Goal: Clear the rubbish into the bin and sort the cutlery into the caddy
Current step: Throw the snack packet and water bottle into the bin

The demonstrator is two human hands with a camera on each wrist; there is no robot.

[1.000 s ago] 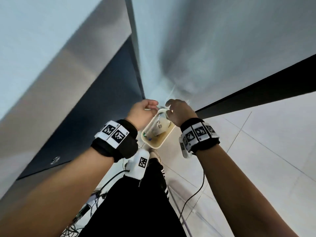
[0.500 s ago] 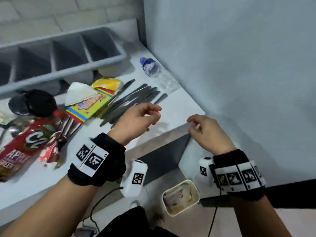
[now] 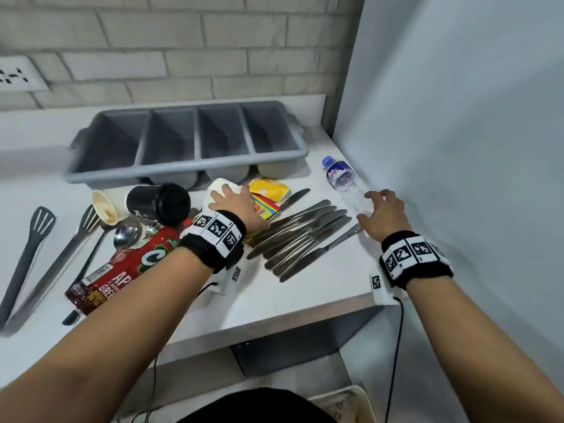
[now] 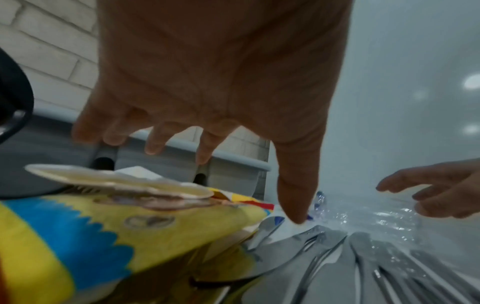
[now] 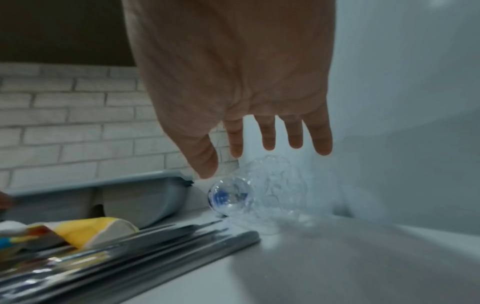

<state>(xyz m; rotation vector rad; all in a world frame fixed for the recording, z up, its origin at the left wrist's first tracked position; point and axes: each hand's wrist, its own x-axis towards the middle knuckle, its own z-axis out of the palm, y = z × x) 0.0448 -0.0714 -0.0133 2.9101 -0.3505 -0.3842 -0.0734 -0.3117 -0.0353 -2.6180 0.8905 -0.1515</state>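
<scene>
A grey four-compartment caddy (image 3: pixel 189 138) stands at the back of the white counter (image 3: pixel 274 300). In front of it lie several table knives (image 3: pixel 305 236) side by side. My left hand (image 3: pixel 232 199) hovers with spread fingers just over a flattened white paper cup (image 3: pixel 219 186) and yellow wrappers (image 3: pixel 268 190); in the left wrist view the left hand (image 4: pixel 221 115) holds nothing above the cup (image 4: pixel 116 181). My right hand (image 3: pixel 381 212) is spread over the base end of a clear plastic bottle (image 3: pixel 341 178) lying by the wall. In the right wrist view its fingers (image 5: pixel 267 135) stay just above the bottle (image 5: pixel 259 193).
Left of the hands lie a black cup (image 3: pixel 158 203), a beige cup (image 3: pixel 105 207), a red drink packet (image 3: pixel 128 264), spoons (image 3: pixel 126 233) and grey tongs (image 3: pixel 30 248). A grey wall (image 3: pixel 457 148) bounds the counter on the right. A beige bin (image 3: pixel 345 401) stands on the floor below.
A second ago both hands were down at the bin on the floor. The view has risen to the counter, and both hands have reached forward, left over the wrappers, right over the bottle.
</scene>
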